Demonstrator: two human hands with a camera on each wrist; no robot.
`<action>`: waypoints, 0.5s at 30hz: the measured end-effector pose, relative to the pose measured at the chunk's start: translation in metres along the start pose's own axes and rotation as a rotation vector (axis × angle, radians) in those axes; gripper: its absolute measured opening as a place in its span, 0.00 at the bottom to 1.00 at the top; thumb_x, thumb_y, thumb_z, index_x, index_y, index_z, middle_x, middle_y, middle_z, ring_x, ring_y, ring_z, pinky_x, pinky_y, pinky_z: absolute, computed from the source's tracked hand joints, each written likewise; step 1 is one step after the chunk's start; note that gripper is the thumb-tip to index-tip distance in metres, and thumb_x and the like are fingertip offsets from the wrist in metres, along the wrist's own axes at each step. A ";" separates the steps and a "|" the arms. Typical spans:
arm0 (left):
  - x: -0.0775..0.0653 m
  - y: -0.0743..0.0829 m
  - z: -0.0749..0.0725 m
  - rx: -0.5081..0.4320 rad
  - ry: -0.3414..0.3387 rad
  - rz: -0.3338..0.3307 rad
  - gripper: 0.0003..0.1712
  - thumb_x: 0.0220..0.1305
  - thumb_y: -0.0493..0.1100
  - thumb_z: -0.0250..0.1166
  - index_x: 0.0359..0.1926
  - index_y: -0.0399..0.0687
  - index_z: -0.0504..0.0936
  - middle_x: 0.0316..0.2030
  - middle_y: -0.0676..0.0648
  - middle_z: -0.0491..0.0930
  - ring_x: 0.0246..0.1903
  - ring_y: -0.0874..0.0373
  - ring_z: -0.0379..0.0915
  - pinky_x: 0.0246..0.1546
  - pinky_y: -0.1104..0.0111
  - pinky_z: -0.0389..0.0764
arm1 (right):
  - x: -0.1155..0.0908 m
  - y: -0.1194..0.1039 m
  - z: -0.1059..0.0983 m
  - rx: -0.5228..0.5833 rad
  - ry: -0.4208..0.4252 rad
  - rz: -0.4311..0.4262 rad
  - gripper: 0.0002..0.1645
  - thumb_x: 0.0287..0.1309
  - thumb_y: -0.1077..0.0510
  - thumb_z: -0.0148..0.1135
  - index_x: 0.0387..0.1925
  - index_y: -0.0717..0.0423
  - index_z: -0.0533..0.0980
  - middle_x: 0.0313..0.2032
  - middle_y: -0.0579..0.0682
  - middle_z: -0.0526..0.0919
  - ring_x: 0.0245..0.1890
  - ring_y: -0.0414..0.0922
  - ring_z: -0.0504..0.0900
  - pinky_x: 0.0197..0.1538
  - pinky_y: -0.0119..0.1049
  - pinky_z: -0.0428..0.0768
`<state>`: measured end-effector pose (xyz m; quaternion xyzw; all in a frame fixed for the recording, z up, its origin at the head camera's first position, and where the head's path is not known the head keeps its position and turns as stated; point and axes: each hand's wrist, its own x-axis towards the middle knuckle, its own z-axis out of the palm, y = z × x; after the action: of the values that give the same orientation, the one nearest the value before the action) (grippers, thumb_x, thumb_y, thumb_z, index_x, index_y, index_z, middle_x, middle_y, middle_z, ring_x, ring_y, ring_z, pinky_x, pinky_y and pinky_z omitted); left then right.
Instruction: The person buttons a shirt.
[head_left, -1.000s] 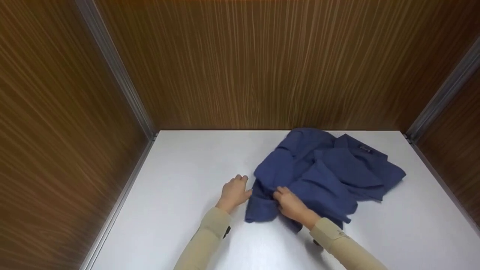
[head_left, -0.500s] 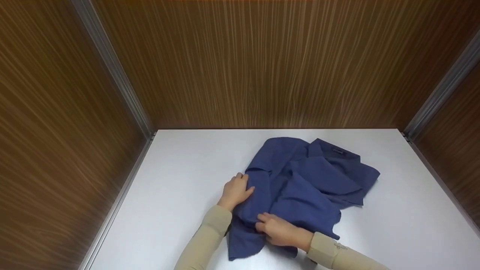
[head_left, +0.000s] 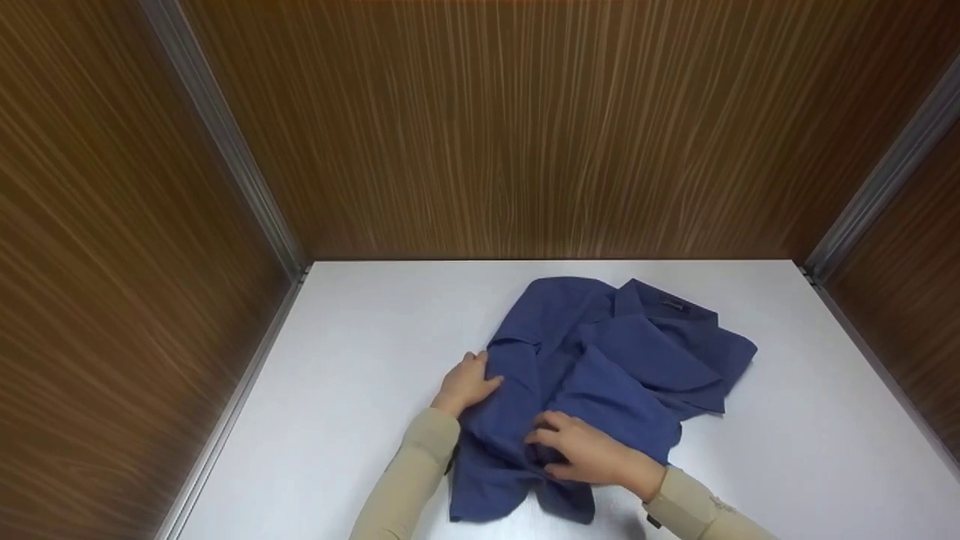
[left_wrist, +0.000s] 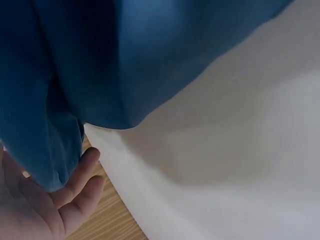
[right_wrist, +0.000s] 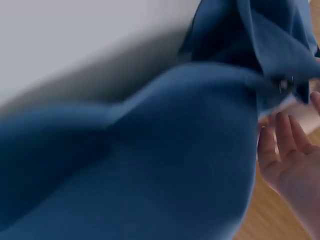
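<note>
A crumpled navy blue collared shirt [head_left: 622,367] lies on the white table, its collar and dark label toward the back right. My left hand [head_left: 466,386] touches the shirt's left edge, thumb apart from the fingers. In the left wrist view, loosely bent fingers [left_wrist: 82,195] lie beside a hanging fold of the cloth [left_wrist: 90,65]. Over the lower middle of the shirt is my right hand [head_left: 581,450], fingers parted and slightly bent. The right wrist view shows that hand [right_wrist: 295,165] beside the cloth [right_wrist: 150,165], its fingers not closed on it; a small button-like spot [right_wrist: 285,85] shows there.
The white tabletop [head_left: 360,330] is bounded by a wood-grain panel [head_left: 525,127] at the back and others at left [head_left: 112,262] and right [head_left: 907,322]. Metal rails [head_left: 225,127] run along the corners.
The shirt has slid left and toward the person, drawn by my right hand, which has since loosened and moved slightly right. My left hand, earlier beside the shirt, now touches its edge.
</note>
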<state>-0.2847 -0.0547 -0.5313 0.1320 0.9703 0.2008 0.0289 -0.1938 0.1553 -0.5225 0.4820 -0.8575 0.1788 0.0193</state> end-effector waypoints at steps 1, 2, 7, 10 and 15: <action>0.002 -0.001 0.002 -0.031 -0.020 -0.010 0.36 0.47 0.58 0.52 0.50 0.36 0.61 0.42 0.36 0.64 0.40 0.47 0.63 0.38 0.61 0.64 | -0.004 0.002 -0.003 -0.033 0.031 0.035 0.23 0.38 0.53 0.59 0.41 0.47 0.67 0.39 0.44 0.63 0.35 0.38 0.65 0.35 0.34 0.67; 0.007 -0.009 0.011 -0.058 -0.010 0.014 0.37 0.46 0.60 0.51 0.51 0.37 0.60 0.42 0.36 0.64 0.41 0.47 0.62 0.40 0.62 0.63 | -0.008 0.005 -0.007 -0.081 0.064 0.082 0.22 0.37 0.53 0.59 0.39 0.48 0.67 0.37 0.44 0.64 0.33 0.38 0.65 0.32 0.34 0.68; 0.008 -0.011 0.012 -0.150 -0.049 0.008 0.35 0.45 0.59 0.53 0.48 0.37 0.62 0.40 0.37 0.65 0.42 0.48 0.61 0.42 0.63 0.60 | -0.035 0.015 -0.023 -0.314 0.112 0.431 0.24 0.31 0.49 0.60 0.33 0.55 0.66 0.25 0.49 0.66 0.18 0.42 0.67 0.16 0.36 0.65; 0.001 -0.004 0.002 -0.158 -0.064 0.010 0.29 0.46 0.53 0.55 0.45 0.37 0.65 0.38 0.39 0.67 0.40 0.49 0.62 0.41 0.63 0.61 | -0.052 0.018 -0.031 -0.320 -0.010 0.609 0.35 0.26 0.45 0.62 0.39 0.59 0.64 0.23 0.55 0.68 0.16 0.48 0.69 0.15 0.40 0.65; 0.000 -0.004 0.005 -0.163 -0.065 0.049 0.25 0.45 0.51 0.57 0.42 0.39 0.68 0.36 0.42 0.68 0.37 0.51 0.64 0.39 0.64 0.63 | -0.071 0.020 -0.031 -0.162 -0.227 0.750 0.57 0.10 0.39 0.66 0.49 0.61 0.58 0.29 0.64 0.69 0.25 0.57 0.70 0.25 0.48 0.66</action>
<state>-0.2855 -0.0559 -0.5373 0.1593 0.9458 0.2753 0.0661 -0.1769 0.2328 -0.5135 0.1493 -0.9820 0.0510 -0.1043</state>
